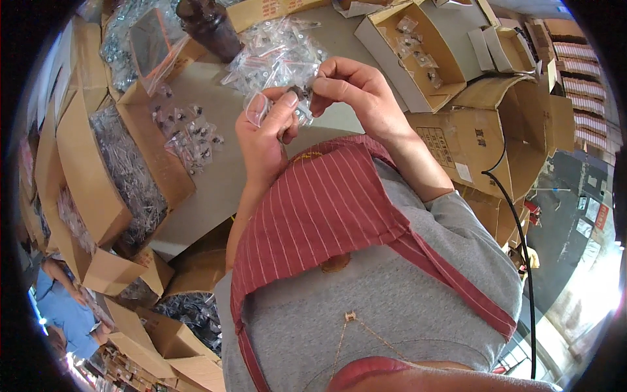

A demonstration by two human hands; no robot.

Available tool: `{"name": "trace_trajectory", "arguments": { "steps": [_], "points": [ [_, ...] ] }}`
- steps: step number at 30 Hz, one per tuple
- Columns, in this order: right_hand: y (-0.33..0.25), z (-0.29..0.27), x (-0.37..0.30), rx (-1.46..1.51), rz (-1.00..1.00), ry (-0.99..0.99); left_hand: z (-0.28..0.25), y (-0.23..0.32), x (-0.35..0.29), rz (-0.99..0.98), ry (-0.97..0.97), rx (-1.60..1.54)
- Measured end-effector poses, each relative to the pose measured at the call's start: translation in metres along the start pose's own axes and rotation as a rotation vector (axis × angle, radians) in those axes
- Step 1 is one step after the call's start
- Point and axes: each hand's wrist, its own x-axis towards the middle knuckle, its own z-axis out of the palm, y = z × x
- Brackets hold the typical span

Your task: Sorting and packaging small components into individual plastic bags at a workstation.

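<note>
Over the near part of the grey table, my left hand (pixel 264 130) is closed, with thumb and fingers pinching a small clear plastic bag (pixel 257 111). A small dark part shows at the thumb tip. Close beside it, my right hand (pixel 359 91) is also closed, thumb and forefinger pinched together; what lies in the pinch is too small to name. Just beyond both hands spreads a heap of small clear bags (pixel 281 55) with red seal strips and little parts inside. Further left lies a smaller group of bags with dark parts (pixel 189 134).
A shallow cardboard tray (pixel 450 95) with a few bagged parts stands at the right, near a large cardboard carton (pixel 483 124). Open boxes of clear bags (pixel 127 170) line the left. A dark bottle-like container (pixel 209 29) stands behind the heap. A black cable (pixel 522 242) hangs right. Another person (pixel 65 307) is lower left.
</note>
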Motion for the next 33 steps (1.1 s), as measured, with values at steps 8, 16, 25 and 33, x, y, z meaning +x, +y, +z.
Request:
{"name": "trace_trajectory", "arguments": {
  "steps": [8,16,25,33],
  "points": [
    [0.005,-0.004,-0.002,0.061,-0.026,-0.021,0.000,0.001,-0.001,-0.001,0.020,0.017],
    [0.003,0.002,-0.005,0.016,-0.011,-0.064,-0.002,-0.002,-0.001,0.045,-0.017,0.042],
    [0.001,0.007,-0.004,-0.097,-0.063,-0.036,0.008,0.001,-0.004,-0.018,0.076,0.075],
    [0.004,0.001,-0.001,-0.052,-0.051,-0.028,-0.007,0.000,0.000,-0.014,0.003,0.057]
  ]
}}
